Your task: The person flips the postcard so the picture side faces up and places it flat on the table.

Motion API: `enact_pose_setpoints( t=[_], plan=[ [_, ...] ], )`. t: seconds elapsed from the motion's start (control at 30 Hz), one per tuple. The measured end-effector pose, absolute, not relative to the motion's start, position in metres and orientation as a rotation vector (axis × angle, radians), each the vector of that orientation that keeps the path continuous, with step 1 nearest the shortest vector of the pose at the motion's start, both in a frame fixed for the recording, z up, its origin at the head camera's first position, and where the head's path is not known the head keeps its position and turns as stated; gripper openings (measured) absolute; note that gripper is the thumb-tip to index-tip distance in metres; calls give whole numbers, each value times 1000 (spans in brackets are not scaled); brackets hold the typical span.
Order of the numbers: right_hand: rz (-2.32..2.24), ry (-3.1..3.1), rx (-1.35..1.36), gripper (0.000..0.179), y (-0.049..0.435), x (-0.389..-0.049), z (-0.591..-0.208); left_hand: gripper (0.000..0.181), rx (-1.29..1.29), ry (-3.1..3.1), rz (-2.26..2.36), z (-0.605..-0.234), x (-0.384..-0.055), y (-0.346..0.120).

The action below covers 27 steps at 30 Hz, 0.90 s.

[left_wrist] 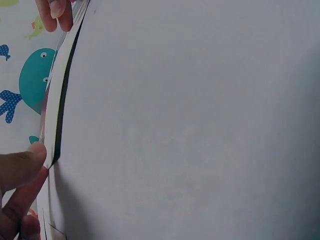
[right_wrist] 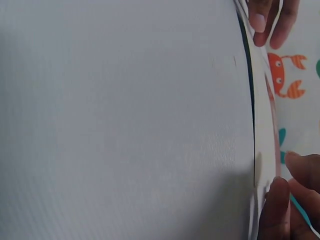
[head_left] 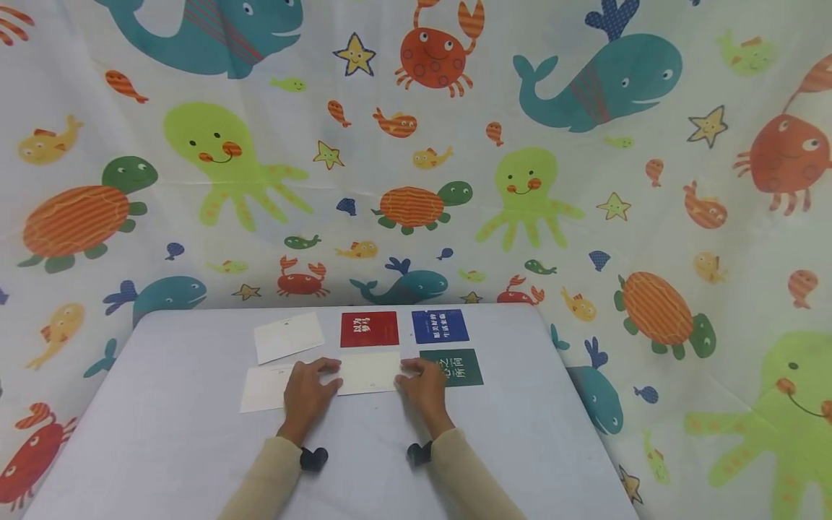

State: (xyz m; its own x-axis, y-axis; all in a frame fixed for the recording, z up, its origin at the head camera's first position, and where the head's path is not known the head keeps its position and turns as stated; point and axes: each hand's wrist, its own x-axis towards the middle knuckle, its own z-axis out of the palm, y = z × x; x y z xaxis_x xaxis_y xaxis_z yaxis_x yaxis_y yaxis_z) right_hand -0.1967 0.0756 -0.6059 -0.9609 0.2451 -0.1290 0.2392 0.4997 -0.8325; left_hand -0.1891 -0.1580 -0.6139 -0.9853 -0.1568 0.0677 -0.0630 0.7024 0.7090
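Holding the middle white card (head_left: 369, 373) at 2 ends with left hand (head_left: 307, 390) and right hand (head_left: 425, 390), near the red card (head_left: 369, 329), I judge 3 coloured cards (head_left: 440, 326) done, 3 white cards (head_left: 288, 338) left.

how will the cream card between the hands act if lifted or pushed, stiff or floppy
The cream card looks thin, so it is probably light. Its edges look straight between the left hand and right hand, suggesting it is fairly stiff. Being flat, it would likely slide rather than roll.
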Motion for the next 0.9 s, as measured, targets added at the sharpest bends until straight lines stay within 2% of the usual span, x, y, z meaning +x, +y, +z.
enact_pose_setpoints(
  t=[0.47, 0.9],
  plan=[
    [1553, -2646, -459, 23, 73, -198, -605, 37, 186, -2806, -1120, -613, -184, -158],
    [1820, -2619, -456, 17, 86, -209, -611, 36, 177, -2797, -1124, -618, -183, -159]
  ],
)
